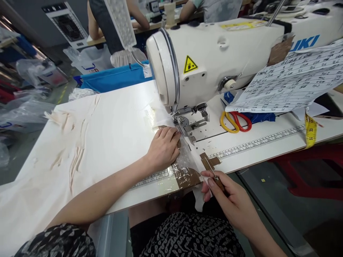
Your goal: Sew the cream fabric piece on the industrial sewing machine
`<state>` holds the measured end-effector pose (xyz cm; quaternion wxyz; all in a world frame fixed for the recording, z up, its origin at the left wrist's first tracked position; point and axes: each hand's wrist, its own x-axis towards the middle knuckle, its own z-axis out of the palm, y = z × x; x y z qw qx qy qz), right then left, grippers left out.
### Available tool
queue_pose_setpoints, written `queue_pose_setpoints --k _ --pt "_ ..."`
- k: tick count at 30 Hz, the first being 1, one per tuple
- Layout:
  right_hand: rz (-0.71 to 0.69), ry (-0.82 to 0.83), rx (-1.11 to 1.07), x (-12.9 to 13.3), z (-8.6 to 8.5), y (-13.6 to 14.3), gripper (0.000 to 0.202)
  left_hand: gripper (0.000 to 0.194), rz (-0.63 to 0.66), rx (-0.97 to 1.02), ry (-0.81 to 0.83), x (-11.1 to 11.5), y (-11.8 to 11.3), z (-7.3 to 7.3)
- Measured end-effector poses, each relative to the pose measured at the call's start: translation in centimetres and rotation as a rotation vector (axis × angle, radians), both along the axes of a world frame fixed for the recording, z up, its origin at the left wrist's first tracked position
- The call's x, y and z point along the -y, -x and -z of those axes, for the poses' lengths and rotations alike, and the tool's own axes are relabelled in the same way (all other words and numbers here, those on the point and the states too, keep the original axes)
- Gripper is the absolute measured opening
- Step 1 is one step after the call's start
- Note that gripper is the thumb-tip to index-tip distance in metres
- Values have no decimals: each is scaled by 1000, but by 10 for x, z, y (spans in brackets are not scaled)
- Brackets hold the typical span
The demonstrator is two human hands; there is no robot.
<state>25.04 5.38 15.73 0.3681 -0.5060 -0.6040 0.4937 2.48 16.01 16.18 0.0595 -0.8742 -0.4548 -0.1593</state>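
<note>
My left grip (pixel 165 148) lies with bent fingers on the counter (pixel 120 117), just by the needle end of the sewing machine (pixel 214 53); I can't tell whether it pinches the cloth or only presses it. The white cloth (pixel 190 155) runs from beside those fingertips toward me, and its tail hangs over the edge. My right grip (pixel 227 194) is closed around the wooden handle of an awl (pixel 215 176), point away from me; its fingers meet the cloth's edge, though whether they pinch it I can't see. I judge the cloth light, limp and quick to slip or pucker, best steadied flat under spread fingertips and held by its edge. The awl looks light and stiff, safest by its handle.
</note>
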Motion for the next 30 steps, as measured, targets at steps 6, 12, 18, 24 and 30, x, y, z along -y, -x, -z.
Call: queue_pose_setpoints --k 6,12,18,24,30 --pt "-8 27 5 -2 -2 0 30 43 7 5 6 -1 1 -1" --pt "-36 -32 35 -1 -4 -3 24 42 -9 33 27 -4 1 -3" --pt "-2 -152 204 1 -26 -7 23 41 -19 36 35 -7 1 -2" --pt "-13 -233 182 -8 -59 2 19 31 -46 -63 41 -12 -2 -13" --pt "-15 -71 -43 -18 -76 25 36 30 -72 -216 110 -30 -13 -25"
